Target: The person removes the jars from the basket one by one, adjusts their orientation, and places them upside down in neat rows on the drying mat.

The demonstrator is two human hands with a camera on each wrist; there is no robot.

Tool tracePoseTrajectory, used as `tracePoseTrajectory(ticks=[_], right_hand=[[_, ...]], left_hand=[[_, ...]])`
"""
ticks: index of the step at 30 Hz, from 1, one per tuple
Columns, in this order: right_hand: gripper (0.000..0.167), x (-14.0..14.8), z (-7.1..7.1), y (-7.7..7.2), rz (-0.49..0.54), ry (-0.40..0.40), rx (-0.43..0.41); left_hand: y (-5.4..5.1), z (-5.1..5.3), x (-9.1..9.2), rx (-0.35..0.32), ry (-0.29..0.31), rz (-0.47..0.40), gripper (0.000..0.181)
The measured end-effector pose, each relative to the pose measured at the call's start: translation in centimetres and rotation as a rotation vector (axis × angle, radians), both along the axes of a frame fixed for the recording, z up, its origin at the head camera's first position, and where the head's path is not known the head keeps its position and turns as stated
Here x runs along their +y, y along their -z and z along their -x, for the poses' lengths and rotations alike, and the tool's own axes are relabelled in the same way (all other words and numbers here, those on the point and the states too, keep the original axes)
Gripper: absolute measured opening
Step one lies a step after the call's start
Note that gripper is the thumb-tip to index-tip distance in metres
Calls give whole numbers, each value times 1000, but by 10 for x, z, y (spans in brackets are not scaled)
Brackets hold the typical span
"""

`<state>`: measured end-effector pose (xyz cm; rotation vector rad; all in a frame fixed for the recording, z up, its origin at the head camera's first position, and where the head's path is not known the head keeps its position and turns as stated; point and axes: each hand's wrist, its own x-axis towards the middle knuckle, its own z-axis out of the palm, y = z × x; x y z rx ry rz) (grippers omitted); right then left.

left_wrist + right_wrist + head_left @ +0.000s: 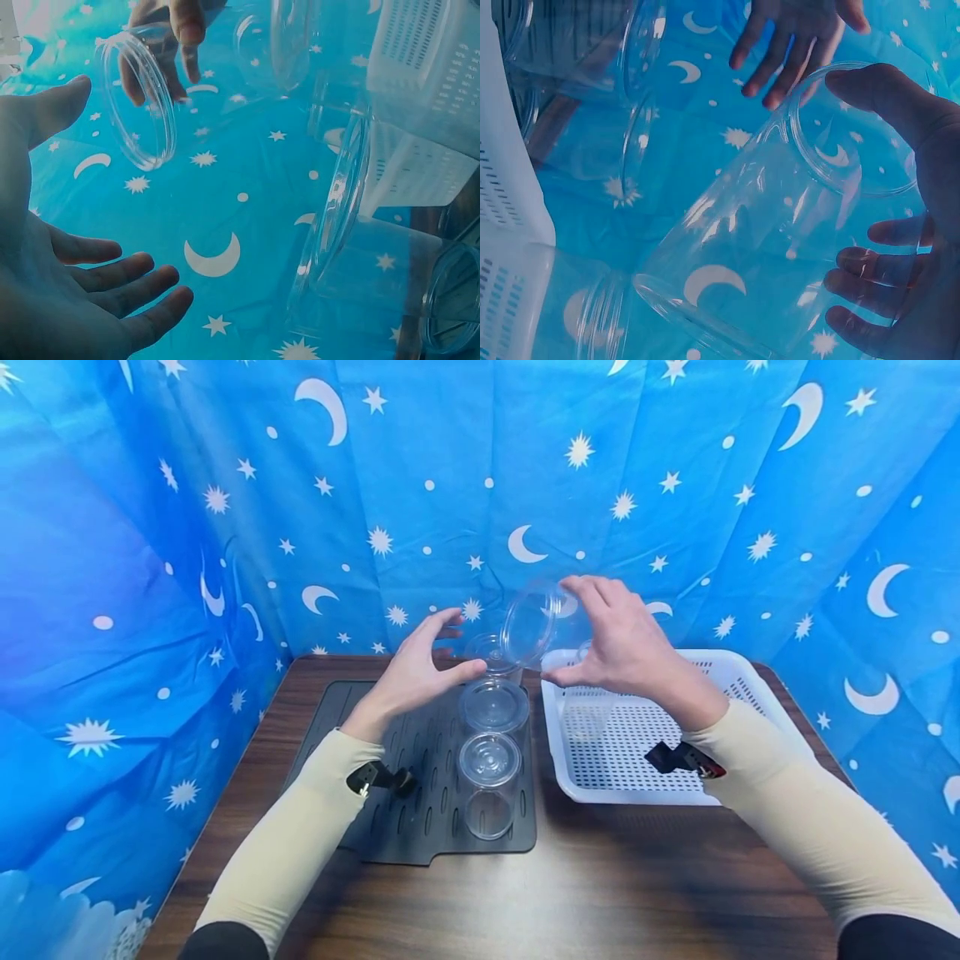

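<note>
Tabletop [480, 902] is carrying a basket [637, 796] near its right edge. By the far edge, the right hand [626, 635] is gripping a raised, tilted jar [529, 628], apparently mid-transfer; the left hand [420, 667] is hovering spread and empty, probably steadying it next.

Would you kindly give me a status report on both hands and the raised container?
Right hand gripping clear container, tilted. Left hand near, not touching it. Possible obstacle: row of clear containers below, on dark mat.
</note>
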<state>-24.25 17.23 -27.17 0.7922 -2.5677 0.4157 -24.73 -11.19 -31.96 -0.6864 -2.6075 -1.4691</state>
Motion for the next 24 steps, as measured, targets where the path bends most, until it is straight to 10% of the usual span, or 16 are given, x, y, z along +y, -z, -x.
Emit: tracePoseTrajectory(ticks=[24], right_hand=[[104,-30,1,13,-115,-100,130]], left_hand=[[-1,-4,11,16,102,-36,99]])
